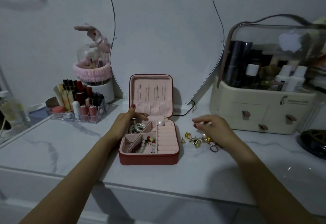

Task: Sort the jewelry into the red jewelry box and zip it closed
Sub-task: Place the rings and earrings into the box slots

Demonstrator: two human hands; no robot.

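**Two hands at an open red jewelry box**

Two bare hands work over a white marble-patterned tabletop (70,146). The left hand (127,119) rests on the back left corner of the square red zip-around jewelry box (148,159), thumb up against the lid's lower edge, fingers laid straight along the hinge line, gripping nothing. The right hand (214,126) hovers just right of the box with fingers loosely curled; whether its fingertips pinch anything is too blurred to tell.

Beneath that hand lies a loose heap of gold-toned jewelry pieces (195,139) with a small dark ring-like loop (214,148) beside it, all on the tabletop close to the box's right side.

The box stands open, its pink-lined lid (151,91) upright with thin silver chains (150,92) hanging inside. In the tray, a coiled pearl-and-dark-bead strand (136,127) fills the back left compartment, a bracelet of white, red and green beads (147,144) lies in the front compartment, and a single large white pearl piece (160,123) sits at the top of the pink ring rolls.

Left of the box stands a clear acrylic lipstick organizer (77,105); to the right, a cream cosmetics case with a transparent domed lid (264,86).
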